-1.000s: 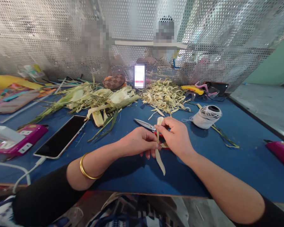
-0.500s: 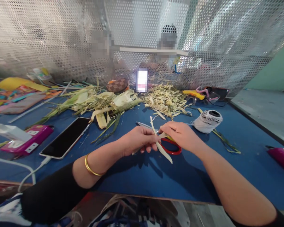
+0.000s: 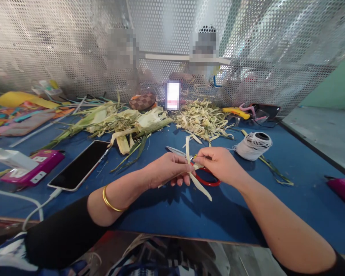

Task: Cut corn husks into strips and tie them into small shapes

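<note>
Over the blue table (image 3: 290,199) my left hand (image 3: 166,170) and my right hand (image 3: 220,165) meet, both pinched on pale corn husk strips (image 3: 199,186). One strip points up between the hands, another hangs down to the right. Beneath them lie scissors (image 3: 205,178) with red handles, blades pointing left. A gold bangle (image 3: 109,201) circles my left wrist.
A husk pile (image 3: 117,122) and shredded strips (image 3: 202,119) lie behind. A spool of white thread (image 3: 253,145) stands right of my hands. A phone (image 3: 80,165) on a cable and a pink box (image 3: 34,168) lie left. Perforated metal screen (image 3: 74,50) walls the back, people sit behind it.
The strip in my hands has turned from hanging straight down to a crossed shape, one end up. My right hand has slid right and the red scissor handles show.
</note>
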A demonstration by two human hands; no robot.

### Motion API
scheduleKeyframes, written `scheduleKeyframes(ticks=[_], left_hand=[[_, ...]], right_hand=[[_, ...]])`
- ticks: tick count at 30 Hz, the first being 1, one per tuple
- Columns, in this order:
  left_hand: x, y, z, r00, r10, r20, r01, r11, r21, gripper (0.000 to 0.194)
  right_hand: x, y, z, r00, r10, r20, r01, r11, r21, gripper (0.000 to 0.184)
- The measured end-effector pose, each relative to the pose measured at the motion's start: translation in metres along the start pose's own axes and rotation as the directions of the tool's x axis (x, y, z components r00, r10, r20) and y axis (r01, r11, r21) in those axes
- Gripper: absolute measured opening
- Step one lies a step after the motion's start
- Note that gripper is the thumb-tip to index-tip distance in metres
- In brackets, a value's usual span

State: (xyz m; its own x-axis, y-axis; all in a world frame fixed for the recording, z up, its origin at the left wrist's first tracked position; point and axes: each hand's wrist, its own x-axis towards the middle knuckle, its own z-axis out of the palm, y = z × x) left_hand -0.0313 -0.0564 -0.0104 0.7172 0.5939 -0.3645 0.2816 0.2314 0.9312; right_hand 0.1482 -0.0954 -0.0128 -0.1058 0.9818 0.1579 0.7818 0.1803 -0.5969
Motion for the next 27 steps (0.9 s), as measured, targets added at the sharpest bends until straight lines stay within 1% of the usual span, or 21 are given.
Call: scheduleKeyframes(ticks=[1, 2, 3, 4, 5, 6, 7, 8, 9, 11, 12, 14, 17, 22, 24, 27], left_hand=[[0.0, 0.0, 0.001, 1.0, -0.009, -0.009, 0.009, 1.0, -0.014, 0.018], [0.001, -0.001, 0.001, 1.0, -0.018, -0.021, 0.017, 0.999, -0.043, 0.018], [0.001, -0.001, 0.001, 0.999, -0.026, -0.033, 0.023, 0.996, -0.082, 0.018], [0.002, -0.002, 0.001, 0.999, -0.032, -0.043, 0.026, 0.992, -0.127, 0.019], [0.003, -0.003, 0.001, 0.998, -0.035, -0.051, 0.025, 0.984, -0.174, 0.02], [0.004, -0.003, 0.001, 0.998, -0.034, -0.06, 0.02, 0.976, -0.219, 0.022], [0.005, -0.004, 0.0, 0.997, -0.03, -0.076, 0.01, 0.966, -0.259, 0.022], [0.006, -0.004, 0.0, 0.995, -0.026, -0.097, -0.004, 0.956, -0.294, 0.021], [0.007, -0.005, 0.0, 0.993, -0.021, -0.12, -0.019, 0.946, -0.322, 0.018], [0.007, -0.005, 0.0, 0.986, -0.012, -0.166, -0.048, 0.934, -0.355, 0.013], [0.007, -0.005, 0.0, 0.984, -0.007, -0.178, -0.059, 0.931, -0.36, 0.012], [0.007, -0.005, 0.001, 0.986, 0.005, -0.164, -0.064, 0.932, -0.356, 0.016], [0.007, -0.006, 0.001, 0.989, 0.034, -0.145, -0.082, 0.937, -0.341, 0.027], [0.007, -0.008, 0.001, 0.977, 0.068, -0.201, -0.135, 0.931, -0.339, 0.027], [0.006, -0.008, 0.002, 0.975, 0.065, -0.211, -0.136, 0.929, -0.344, 0.029], [0.006, -0.008, 0.003, 0.975, 0.062, -0.214, -0.135, 0.929, -0.344, 0.03]], right_hand=[[0.0, 0.001, 0.0, 0.999, -0.023, -0.022, 0.022, 0.999, -0.03, 0.027], [-0.001, 0.001, 0.0, 0.995, -0.07, -0.071, 0.065, 0.995, -0.073, 0.024], [-0.002, 0.0, -0.001, 0.979, -0.145, -0.145, 0.126, 0.983, -0.136, 0.021], [-0.003, -0.001, -0.002, 0.943, -0.245, -0.226, 0.198, 0.956, -0.215, 0.017], [-0.005, -0.004, -0.003, 0.888, -0.36, -0.288, 0.274, 0.914, -0.299, 0.014], [-0.008, -0.007, -0.003, 0.825, -0.471, -0.311, 0.348, 0.858, -0.378, 0.013], [-0.01, -0.011, -0.002, 0.773, -0.564, -0.29, 0.419, 0.798, -0.434, 0.014], [-0.013, -0.015, 0.0, 0.739, -0.636, -0.223, 0.494, 0.736, -0.463, 0.015], [-0.014, -0.019, 0.003, 0.718, -0.683, -0.136, 0.554, 0.678, -0.483, 0.017], [-0.017, -0.026, 0.011, 0.7, -0.714, 0.034, 0.617, 0.579, -0.532, 0.021], [-0.017, -0.027, 0.015, 0.695, -0.713, 0.089, 0.625, 0.538, -0.566, 0.023], [-0.017, -0.028, 0.022, 0.69, -0.711, 0.137, 0.617, 0.477, -0.626, 0.027], [-0.017, -0.027, 0.025, 0.673, -0.73, 0.118, 0.604, 0.45, -0.658, 0.032], [-0.02, -0.025, 0.023, 0.635, -0.771, 0.05, 0.613, 0.464, -0.64, 0.034], [-0.021, -0.025, 0.024, 0.615, -0.787, 0.051, 0.629, 0.451, -0.634, 0.034], [-0.02, -0.027, 0.024, 0.588, -0.804, 0.087, 0.663, 0.419, -0.62, 0.031]])
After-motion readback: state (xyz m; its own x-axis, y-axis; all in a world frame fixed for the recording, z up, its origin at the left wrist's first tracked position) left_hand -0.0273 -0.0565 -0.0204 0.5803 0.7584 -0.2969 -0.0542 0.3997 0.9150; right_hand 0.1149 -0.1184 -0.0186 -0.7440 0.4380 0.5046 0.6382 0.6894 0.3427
